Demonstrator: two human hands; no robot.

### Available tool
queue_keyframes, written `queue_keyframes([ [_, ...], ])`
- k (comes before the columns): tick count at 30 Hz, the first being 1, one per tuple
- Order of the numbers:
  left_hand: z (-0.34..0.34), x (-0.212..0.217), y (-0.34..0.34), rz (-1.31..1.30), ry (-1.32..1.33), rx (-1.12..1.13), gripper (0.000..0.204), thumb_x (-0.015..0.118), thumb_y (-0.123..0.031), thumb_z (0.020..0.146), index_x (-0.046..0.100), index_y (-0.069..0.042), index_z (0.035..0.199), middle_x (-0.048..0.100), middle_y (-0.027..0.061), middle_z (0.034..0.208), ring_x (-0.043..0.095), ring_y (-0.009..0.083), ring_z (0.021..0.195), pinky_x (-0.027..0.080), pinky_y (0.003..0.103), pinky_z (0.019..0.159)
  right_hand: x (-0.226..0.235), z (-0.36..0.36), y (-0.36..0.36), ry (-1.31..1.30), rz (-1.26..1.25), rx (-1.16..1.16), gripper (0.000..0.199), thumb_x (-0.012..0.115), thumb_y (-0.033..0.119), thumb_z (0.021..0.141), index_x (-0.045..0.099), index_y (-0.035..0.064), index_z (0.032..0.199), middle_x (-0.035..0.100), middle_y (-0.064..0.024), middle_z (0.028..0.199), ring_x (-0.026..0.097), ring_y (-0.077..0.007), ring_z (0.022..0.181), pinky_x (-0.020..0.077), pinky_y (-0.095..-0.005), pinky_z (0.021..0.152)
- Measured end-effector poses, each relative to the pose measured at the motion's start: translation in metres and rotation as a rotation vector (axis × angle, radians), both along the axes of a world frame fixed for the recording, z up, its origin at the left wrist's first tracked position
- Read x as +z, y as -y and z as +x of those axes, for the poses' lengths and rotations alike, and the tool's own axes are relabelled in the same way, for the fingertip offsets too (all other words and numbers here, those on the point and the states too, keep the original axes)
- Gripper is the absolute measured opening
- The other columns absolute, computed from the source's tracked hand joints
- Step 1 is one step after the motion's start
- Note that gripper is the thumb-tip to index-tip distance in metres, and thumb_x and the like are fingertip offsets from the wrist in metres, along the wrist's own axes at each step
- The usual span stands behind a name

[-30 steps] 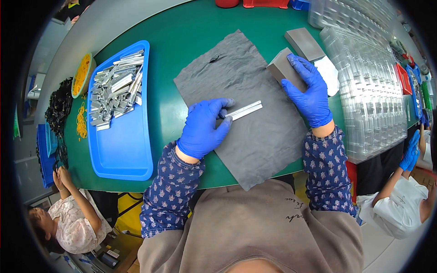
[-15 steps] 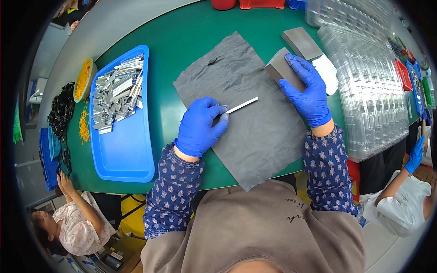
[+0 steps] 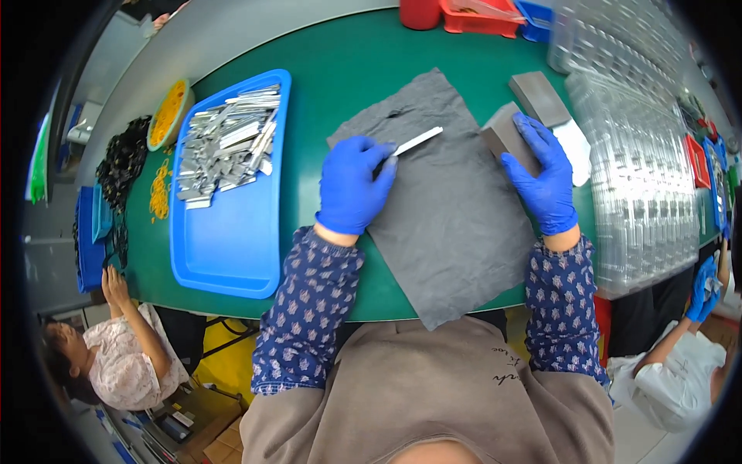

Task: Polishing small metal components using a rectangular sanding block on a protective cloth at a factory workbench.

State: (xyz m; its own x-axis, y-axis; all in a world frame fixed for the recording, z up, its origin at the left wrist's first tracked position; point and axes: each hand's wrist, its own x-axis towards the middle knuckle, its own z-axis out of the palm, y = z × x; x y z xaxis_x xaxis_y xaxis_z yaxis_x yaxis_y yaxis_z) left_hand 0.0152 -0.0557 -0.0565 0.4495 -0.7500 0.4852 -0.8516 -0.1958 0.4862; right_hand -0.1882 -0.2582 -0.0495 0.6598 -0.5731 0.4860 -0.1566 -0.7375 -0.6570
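Note:
My left hand (image 3: 354, 185), in a blue glove, pinches one end of a slim silver metal strip (image 3: 419, 141) between thumb and fingers. The strip's free end points right and away from me, over a wrinkled dark grey cloth (image 3: 456, 224). To the right, my gloved right hand (image 3: 547, 182) is closed round a grey rectangular block (image 3: 512, 138), its thumb on the near side and fingers over the top. The block is at the cloth's right edge, apart from the strip. Whether it rests on the cloth is hard to see.
On the left, a blue tray (image 3: 224, 255) holds many metal strips (image 3: 228, 147). Beside it are a bowl of yellow rubber bands (image 3: 168, 114) and a black tangled heap (image 3: 127, 162). Another grey block (image 3: 539, 98) and clear plastic trays (image 3: 634, 185) stand right. Co-workers sit at both sides.
My left hand has carried the strip a little farther from me across the cloth. My right hand keeps its grip on the block. The whole view has shifted slightly.

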Motion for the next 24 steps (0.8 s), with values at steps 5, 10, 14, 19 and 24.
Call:
queue_keyframes([
  [5, 0.0, 0.004, -0.01, 0.07, 0.139, 0.028, 0.039, 0.068, -0.024, 0.076, 0.063, -0.012, 0.112, 0.055, 0.0094, 0.108, 0.052, 0.0312, 0.102, 0.04, 0.043, 0.085, 0.002, 0.001, -0.002, 0.017, -0.026, 0.063, 0.051, 0.072, 0.005, 0.077, 0.058, 0.0014, 0.126, 0.057, -0.0142, 0.131, 0.053, -0.0262, 0.122, 0.039, -0.035, 0.105],
  [10, -0.009, 0.022, -0.045, 0.106, 0.021, -0.105, 0.034, 0.07, -0.024, 0.078, 0.065, -0.008, 0.108, 0.06, 0.0109, 0.102, 0.057, 0.0313, 0.093, 0.046, 0.04, 0.082, -0.004, -0.005, 0.003, -0.007, -0.039, 0.044, 0.051, 0.07, 0.004, 0.079, 0.057, 0.0025, 0.128, 0.057, -0.0123, 0.132, 0.052, -0.0251, 0.123, 0.0379, -0.0346, 0.105],
  [14, -0.002, 0.067, -0.104, 0.085, -0.045, -0.102, 0.031, 0.071, -0.023, 0.08, 0.067, -0.007, 0.106, 0.065, 0.0129, 0.099, 0.061, 0.0308, 0.094, 0.048, 0.039, 0.083, -0.011, -0.003, 0.005, 0.003, -0.027, 0.092, 0.055, 0.073, 0.007, 0.077, 0.058, 0.0073, 0.129, 0.056, -0.012, 0.131, 0.053, -0.0264, 0.12, 0.0399, -0.0355, 0.104],
  [19, 0.106, 0.072, -0.173, 0.174, 0.169, 0.35, 0.032, 0.071, -0.018, 0.077, 0.067, -0.01, 0.108, 0.063, 0.0126, 0.1, 0.059, 0.0333, 0.099, 0.047, 0.042, 0.087, -0.01, -0.004, 0.005, 0.035, -0.006, 0.117, 0.053, 0.071, 0.006, 0.078, 0.057, 0.0057, 0.129, 0.055, -0.0114, 0.132, 0.052, -0.0253, 0.121, 0.038, -0.035, 0.105],
  [24, 0.158, 0.052, -0.164, 0.227, 0.228, 0.397, 0.034, 0.069, -0.018, 0.079, 0.065, -0.012, 0.112, 0.061, 0.0136, 0.109, 0.058, 0.0332, 0.103, 0.047, 0.04, 0.09, -0.015, -0.001, 0.009, 0.039, -0.041, 0.098, 0.055, 0.073, 0.009, 0.077, 0.058, 0.0085, 0.13, 0.056, -0.0133, 0.129, 0.053, -0.0267, 0.119, 0.0403, -0.0359, 0.103],
])
